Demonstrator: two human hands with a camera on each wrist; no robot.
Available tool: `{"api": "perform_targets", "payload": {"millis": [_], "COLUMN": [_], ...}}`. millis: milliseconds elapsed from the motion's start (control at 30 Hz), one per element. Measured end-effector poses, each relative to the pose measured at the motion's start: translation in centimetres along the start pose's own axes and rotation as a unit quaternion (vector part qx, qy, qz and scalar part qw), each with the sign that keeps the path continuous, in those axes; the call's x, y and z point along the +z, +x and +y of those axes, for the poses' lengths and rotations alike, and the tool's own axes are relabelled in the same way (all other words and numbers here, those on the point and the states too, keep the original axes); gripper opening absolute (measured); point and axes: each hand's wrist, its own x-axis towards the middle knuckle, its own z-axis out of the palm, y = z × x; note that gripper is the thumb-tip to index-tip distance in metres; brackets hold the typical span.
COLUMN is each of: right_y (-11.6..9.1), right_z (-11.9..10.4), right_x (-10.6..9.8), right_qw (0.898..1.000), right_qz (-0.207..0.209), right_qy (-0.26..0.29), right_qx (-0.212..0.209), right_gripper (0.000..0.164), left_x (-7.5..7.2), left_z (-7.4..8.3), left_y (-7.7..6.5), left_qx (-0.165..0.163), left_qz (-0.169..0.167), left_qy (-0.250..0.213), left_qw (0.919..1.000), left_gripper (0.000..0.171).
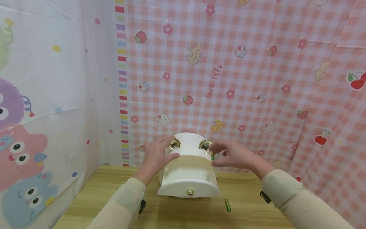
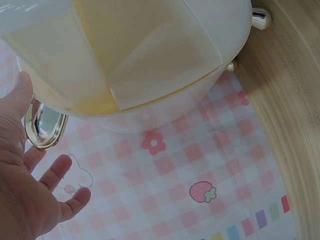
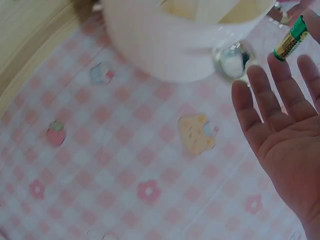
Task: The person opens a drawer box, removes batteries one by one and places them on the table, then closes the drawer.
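A rounded white box (image 1: 189, 183) has a cream curved front panel, a small gold knob and two gold rounded fittings on top. At its left side, my left hand (image 1: 158, 152) rests by the gold fitting (image 2: 46, 125), thumb at the box's edge and the other fingers loosely spread. My right hand (image 1: 233, 154) pinches a small green-and-gold battery (image 3: 291, 40) between thumb and fingertip, near the right gold fitting (image 1: 205, 144). The remaining fingers of that hand are extended. Another green battery (image 1: 227, 205) lies on the table right of the box.
The wooden table (image 1: 114, 197) carries the box close to its back edge. Behind it hangs a pink checked cloth (image 1: 228, 70) with cartoon prints; a white cloth (image 1: 57, 79) with cartoon monsters hangs on the left.
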Motion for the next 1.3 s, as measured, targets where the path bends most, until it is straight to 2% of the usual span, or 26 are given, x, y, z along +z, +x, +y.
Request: {"api": "perform_targets", "payload": {"millis": [200,333,500,667,833,1067,1300], "right_y": [-1.2,-1.7,-2.1,-2.3,-2.6,-3.0,-3.4], "right_z": [2.1,3.4,4.3,5.4,6.9,8.5,9.7], "right_x": [-0.8,-0.8,-0.6,-0.1,0.5,1.1,2.1], "right_qw": [0.997,0.994,0.988,0.977,0.975,0.971,0.975], "right_qz": [0.036,0.047,0.043,0.019,-0.018,-0.032,-0.046], "right_qy": [-0.072,-0.103,-0.149,-0.21,-0.215,-0.225,-0.199], "right_qx": [-0.006,-0.012,-0.016,0.008,0.048,0.075,0.089], "right_gripper": [0.052,0.049,0.044,0.042,0.044,0.043,0.042], "left_x": [0.1,0.1,0.0,-0.1,0.0,0.1,0.0], "left_z": [-0.1,-0.1,-0.1,-0.1,-0.1,-0.1,-0.1], "left_y": [0.0,0.0,0.0,0.0,-0.1,-0.1,-0.1], "left_qx": [0.001,-0.002,-0.001,-0.004,-0.009,-0.006,-0.005], "left_qz": [0.002,0.0,0.0,-0.003,-0.009,-0.005,-0.006], "left_qy": [-0.001,-0.002,-0.001,-0.004,-0.009,-0.008,-0.009], "left_qw": [1.0,1.0,1.0,1.0,0.9999,0.9999,0.9999], "left_gripper": [0.08,0.08,0.08,0.08,0.08,0.08,0.08]}}
